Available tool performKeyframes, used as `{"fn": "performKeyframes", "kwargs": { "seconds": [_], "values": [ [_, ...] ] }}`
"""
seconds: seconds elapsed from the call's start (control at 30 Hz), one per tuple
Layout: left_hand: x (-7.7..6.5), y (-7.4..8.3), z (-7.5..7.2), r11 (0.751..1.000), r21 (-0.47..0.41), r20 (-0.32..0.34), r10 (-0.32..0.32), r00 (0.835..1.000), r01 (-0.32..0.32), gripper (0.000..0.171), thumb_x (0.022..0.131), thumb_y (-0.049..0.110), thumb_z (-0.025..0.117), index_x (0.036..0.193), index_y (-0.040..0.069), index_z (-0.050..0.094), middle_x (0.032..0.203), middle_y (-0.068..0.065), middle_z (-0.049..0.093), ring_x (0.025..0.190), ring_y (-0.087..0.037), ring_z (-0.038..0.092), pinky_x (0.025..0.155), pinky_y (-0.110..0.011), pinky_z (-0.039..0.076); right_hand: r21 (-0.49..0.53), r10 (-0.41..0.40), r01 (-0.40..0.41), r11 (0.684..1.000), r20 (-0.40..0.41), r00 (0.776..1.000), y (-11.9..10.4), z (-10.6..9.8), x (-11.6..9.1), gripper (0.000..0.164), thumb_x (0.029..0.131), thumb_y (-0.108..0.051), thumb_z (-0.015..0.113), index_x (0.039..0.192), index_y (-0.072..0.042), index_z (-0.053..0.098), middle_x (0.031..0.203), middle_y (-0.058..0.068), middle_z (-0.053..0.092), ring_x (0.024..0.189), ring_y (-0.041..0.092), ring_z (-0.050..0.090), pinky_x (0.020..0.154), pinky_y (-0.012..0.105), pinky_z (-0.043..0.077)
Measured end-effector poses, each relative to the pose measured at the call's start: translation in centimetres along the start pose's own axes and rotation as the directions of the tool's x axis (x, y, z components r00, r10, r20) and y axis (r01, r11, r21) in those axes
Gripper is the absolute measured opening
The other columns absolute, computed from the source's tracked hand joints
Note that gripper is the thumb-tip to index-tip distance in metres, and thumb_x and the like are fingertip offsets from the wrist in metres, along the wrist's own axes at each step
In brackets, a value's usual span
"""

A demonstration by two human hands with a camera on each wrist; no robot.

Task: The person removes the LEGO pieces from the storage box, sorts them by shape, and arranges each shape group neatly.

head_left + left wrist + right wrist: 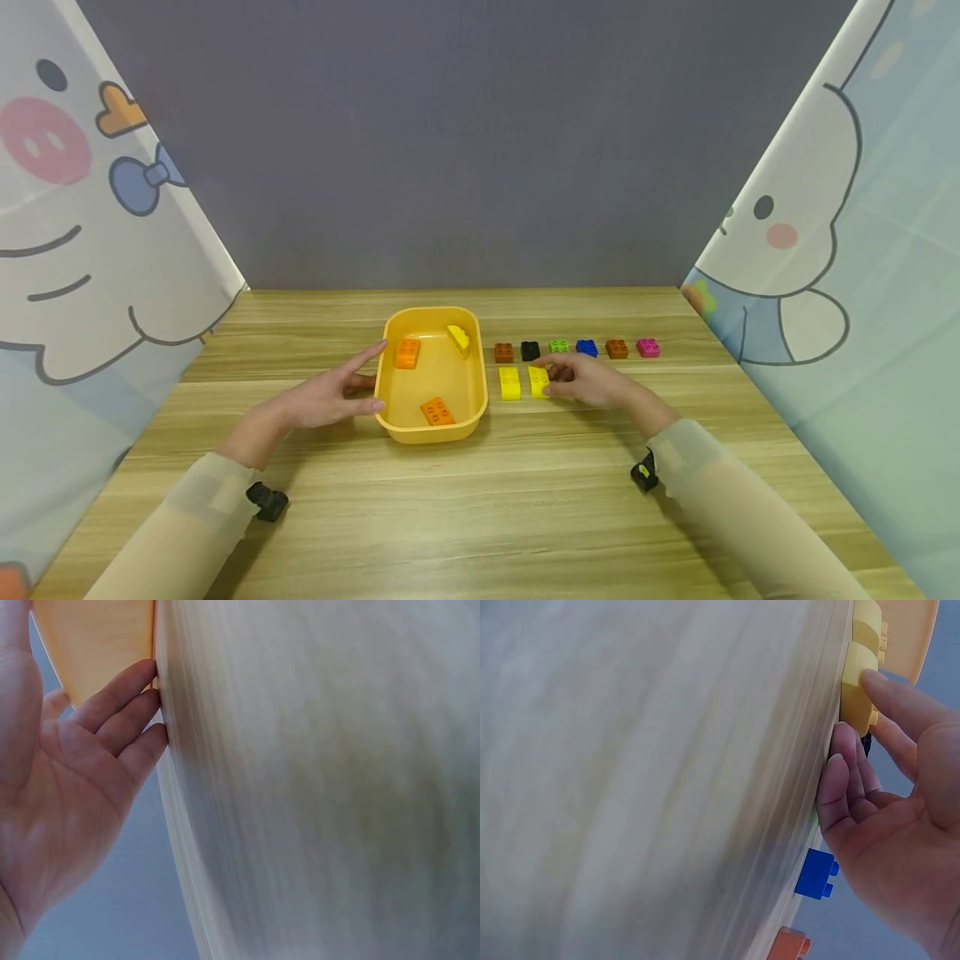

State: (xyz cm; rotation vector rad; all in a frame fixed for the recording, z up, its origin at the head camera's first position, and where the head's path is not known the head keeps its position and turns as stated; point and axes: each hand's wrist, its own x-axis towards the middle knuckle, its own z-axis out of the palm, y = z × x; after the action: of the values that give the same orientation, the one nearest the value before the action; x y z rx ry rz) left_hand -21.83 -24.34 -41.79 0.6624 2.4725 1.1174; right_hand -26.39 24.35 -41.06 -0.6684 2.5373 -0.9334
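Observation:
My right hand point(588, 379) pinches a yellow building block point(538, 382) between thumb and forefinger; the block stands on the table. In the right wrist view the thumb presses one face of that yellow block point(857, 690), the other fingers lie curled behind. Just left of it stands a second yellow block point(510, 383). My left hand point(322, 398) rests against the left side of a yellow-orange bin point(381, 387), thumb and forefinger spread and touching its rim. Inside the bin lie two orange blocks point(408, 353) and a notched yellow block point(458, 341).
Behind the yellow blocks runs a row of small blocks: brown point(504, 352), black point(530, 350), green point(558, 346), blue point(587, 347), another brown point(617, 348) and pink point(648, 347). A grey panel point(465, 150) closes off the back of the wooden table point(465, 517).

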Motion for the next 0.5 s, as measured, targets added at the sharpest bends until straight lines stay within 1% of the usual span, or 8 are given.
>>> {"fn": "performKeyframes", "kwargs": {
  "seconds": [0.17,0.3,0.5],
  "values": [
    [0.02,-0.13,-0.01,1.0,0.004,0.001,-0.002,1.0,0.002,0.104,0.106,0.042,0.075,0.179,0.025,0.003,0.16,-0.033,0.055,0.148,-0.051,0.056,0.121,-0.072,0.043,0.011,0.008,-0.008,1.0,0.011,1.0,-0.11,0.01,0.02,0.054,0.107,-0.022,0.074,0.158,-0.012,0.059,0.13,0.014,0.068,0.102,0.021,0.061,0.087,0.035,0.054],
    [0.07,-0.13,0.08,1.0,-0.006,-0.005,-0.02,1.0,0.02,0.103,0.105,0.043,0.075,0.179,0.027,0.004,0.16,-0.031,0.056,0.149,-0.05,0.055,0.122,-0.071,0.042,0.009,0.01,-0.01,1.0,0.014,1.0,-0.29,0.04,-0.06,0.054,0.108,-0.022,0.073,0.158,-0.011,0.058,0.131,0.015,0.068,0.102,0.021,0.061,0.087,0.035,0.054],
    [-0.07,0.05,0.08,1.0,-0.005,-0.003,-0.02,1.0,0.02,0.104,0.105,0.044,0.076,0.179,0.026,0.004,0.16,-0.031,0.056,0.15,-0.051,0.054,0.122,-0.073,0.041,0.003,0.009,-0.009,1.0,0.007,1.0,-0.31,0.0,-0.22,0.055,0.107,-0.024,0.074,0.159,-0.012,0.058,0.132,0.015,0.068,0.106,0.022,0.064,0.09,0.037,0.055]
  ]
}}
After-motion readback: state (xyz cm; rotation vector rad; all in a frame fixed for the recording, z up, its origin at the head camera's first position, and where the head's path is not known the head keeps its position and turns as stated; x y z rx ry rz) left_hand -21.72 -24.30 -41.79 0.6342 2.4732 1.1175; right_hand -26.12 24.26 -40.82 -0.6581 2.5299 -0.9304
